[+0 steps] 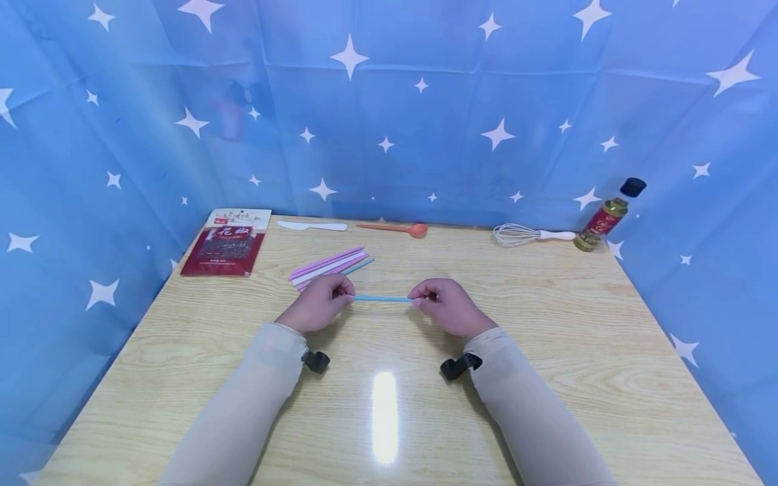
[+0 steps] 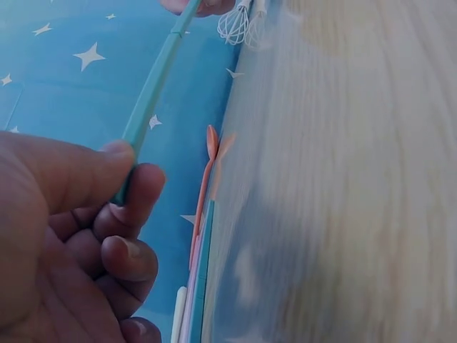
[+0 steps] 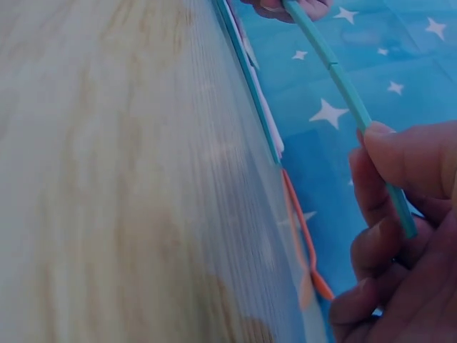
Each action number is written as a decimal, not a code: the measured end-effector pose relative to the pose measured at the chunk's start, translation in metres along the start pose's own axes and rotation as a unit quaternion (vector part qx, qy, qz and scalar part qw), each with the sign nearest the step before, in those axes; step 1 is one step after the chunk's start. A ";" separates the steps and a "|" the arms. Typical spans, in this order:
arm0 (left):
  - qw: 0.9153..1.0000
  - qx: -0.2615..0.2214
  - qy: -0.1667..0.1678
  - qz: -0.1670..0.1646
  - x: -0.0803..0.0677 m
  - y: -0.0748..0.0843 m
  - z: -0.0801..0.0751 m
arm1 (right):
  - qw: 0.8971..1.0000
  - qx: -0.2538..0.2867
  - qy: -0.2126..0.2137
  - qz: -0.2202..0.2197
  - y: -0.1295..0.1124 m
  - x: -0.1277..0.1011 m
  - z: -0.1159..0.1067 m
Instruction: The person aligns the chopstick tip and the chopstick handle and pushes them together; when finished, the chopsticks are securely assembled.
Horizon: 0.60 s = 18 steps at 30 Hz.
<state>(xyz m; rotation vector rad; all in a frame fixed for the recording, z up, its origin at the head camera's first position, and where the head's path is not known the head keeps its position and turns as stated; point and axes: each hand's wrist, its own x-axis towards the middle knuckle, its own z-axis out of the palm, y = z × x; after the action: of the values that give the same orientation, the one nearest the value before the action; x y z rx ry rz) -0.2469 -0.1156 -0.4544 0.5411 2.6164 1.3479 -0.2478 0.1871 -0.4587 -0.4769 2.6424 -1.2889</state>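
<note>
Both hands hold one slim blue-green chopstick [image 1: 383, 298] level above the table, one hand at each end. My left hand [image 1: 320, 300] pinches its left end between thumb and index finger, the other fingers curled loosely, as the left wrist view shows. At the right end my right hand [image 1: 448, 305] grips it between thumb and fingers, and a short tip [image 3: 403, 214] sticks out past the thumb. Just behind the left hand lies a bunch of pink, white and blue chopsticks [image 1: 331, 266], partly covered by that hand.
Along the table's back edge lie a white knife [image 1: 313, 226], an orange spoon [image 1: 413, 230] and a whisk [image 1: 523, 234]. A red spice packet [image 1: 223, 246] is at back left. A black-capped bottle [image 1: 602, 223] stands at back right. Blue starry cloth [image 1: 389, 101] surrounds the table [image 1: 547, 351].
</note>
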 end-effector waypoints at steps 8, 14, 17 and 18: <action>1.000 -0.001 -0.006 0.011 -0.001 0.004 0.002 | 0.999 0.020 0.015 -0.022 -0.001 -0.002 0.000; 1.000 0.004 -0.011 0.000 0.000 0.005 0.004 | 0.999 0.026 0.018 -0.021 0.000 -0.001 0.000; 0.999 0.021 -0.022 -0.011 0.000 0.002 0.005 | 1.000 0.025 0.012 -0.010 0.001 0.000 0.002; 0.999 0.028 -0.026 -0.015 0.001 0.001 0.004 | 1.000 0.026 0.008 -0.005 0.001 0.001 0.002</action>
<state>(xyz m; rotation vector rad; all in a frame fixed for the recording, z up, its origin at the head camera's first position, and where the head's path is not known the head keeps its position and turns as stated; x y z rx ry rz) -0.2460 -0.1116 -0.4557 0.5343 2.6176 1.2372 -0.2480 0.1859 -0.4613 -0.4742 2.6165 -1.3654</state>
